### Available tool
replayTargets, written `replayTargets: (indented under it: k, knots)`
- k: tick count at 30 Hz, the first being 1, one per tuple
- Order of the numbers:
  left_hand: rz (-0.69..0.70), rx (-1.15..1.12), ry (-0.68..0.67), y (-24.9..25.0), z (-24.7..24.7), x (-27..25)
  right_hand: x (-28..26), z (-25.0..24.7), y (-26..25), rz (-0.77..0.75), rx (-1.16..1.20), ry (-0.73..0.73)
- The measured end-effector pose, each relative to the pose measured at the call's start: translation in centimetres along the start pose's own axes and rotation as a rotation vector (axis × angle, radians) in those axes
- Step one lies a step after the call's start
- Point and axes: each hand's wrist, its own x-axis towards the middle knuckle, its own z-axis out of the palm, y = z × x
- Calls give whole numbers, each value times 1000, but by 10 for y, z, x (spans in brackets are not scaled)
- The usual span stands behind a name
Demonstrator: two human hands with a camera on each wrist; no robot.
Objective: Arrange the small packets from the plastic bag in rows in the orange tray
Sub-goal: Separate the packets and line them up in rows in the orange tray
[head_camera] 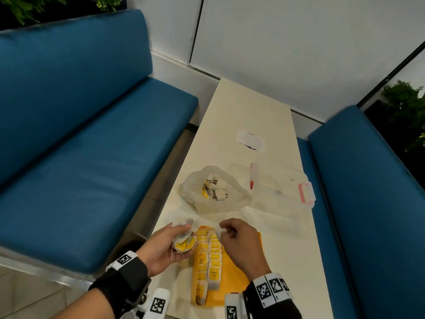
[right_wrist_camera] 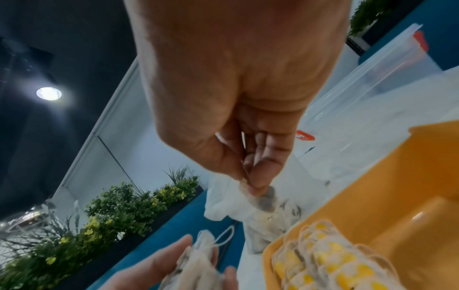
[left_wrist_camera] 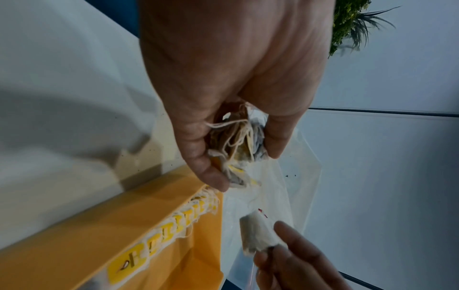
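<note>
The left hand (head_camera: 164, 246) is lying palm up just left of the orange tray (head_camera: 232, 272), and its fingers are cupping round a bunch of small packets (head_camera: 184, 240), white and yellow tea bags with their strings tangling out between the fingers; the left wrist camera is showing that same clutch (left_wrist_camera: 238, 145) sitting between thumb and curled fingers, right above the tray's near corner. The right hand (head_camera: 241, 240) is hovering over the far end of the tray, back of the hand up, and its thumb and forefinger are pinching a single packet (left_wrist_camera: 258, 233), which is hanging just beyond the fingertips (right_wrist_camera: 258, 182); the other fingers are curling in behind. That single packet is sitting between the two hands, a little apart from the bunch and just past the tray's far edge. Down in the tray, two rows of packets (head_camera: 208, 261) are running along its left side, yellow tags facing up, overlapping one another like tiles, while the right part of the tray is showing bare orange. Beyond the hands, the plastic bag (head_camera: 213, 192) is lying open on the cream table (head_camera: 248, 111) with more packets showing inside, and a clear lidded box (head_camera: 282, 180) with pink clasps is standing just to its right.
</note>
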Motion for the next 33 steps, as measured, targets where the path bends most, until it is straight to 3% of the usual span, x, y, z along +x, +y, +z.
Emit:
replayTargets:
  k: [7,12,16,27,33]
  knots:
    - [5,33,48,-4,-13,-3,-9,-5,22,14,-128,-66]
    - [-4,56,58,-9,-12,-4,-21,-6,32,131,20,-119]
    - [-8,82,51,-12,-7,-5,-27,-1,45,144,-5,-135]
    - [-5,114,8,-9,5,-7,-51,18,64,323,177,-381]
    - [7,142,-19,-9,12,-5,-53,35,72,420,233,-421]
